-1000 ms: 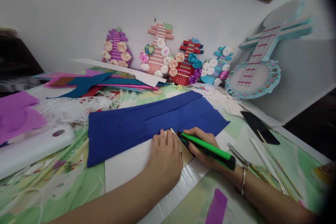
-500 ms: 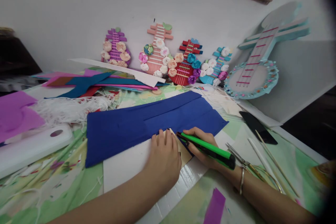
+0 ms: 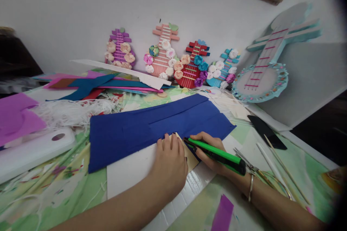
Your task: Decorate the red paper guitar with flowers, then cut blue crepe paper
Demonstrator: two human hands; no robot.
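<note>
My left hand [image 3: 170,160] lies flat with its fingers stretched over a cream-coloured piece of card [image 3: 192,158], pressing on it at the edge of a folded blue crepe paper sheet [image 3: 159,119]. In my right hand [image 3: 213,149] is a green and black utility knife [image 3: 221,153], its tip down at the blue paper along the card's right side. Whether the blade is out I cannot tell. Beneath the paper and my left hand lies a white board [image 3: 130,171]. Gold-handled scissors [image 3: 255,168] rest beside my right wrist.
Several decorated toy guitars [image 3: 189,68] lean on the wall, with a larger pale-blue one [image 3: 264,72] at right. White string [image 3: 73,113] and a white plastic object [image 3: 35,153] lie left. A dark phone-like slab [image 3: 267,131], a wooden stick [image 3: 287,169] and a purple strip [image 3: 222,213] lie right.
My right hand and the knife have shifted very slightly to the right. My left hand stays in place on the card, and the blue paper has not visibly moved.
</note>
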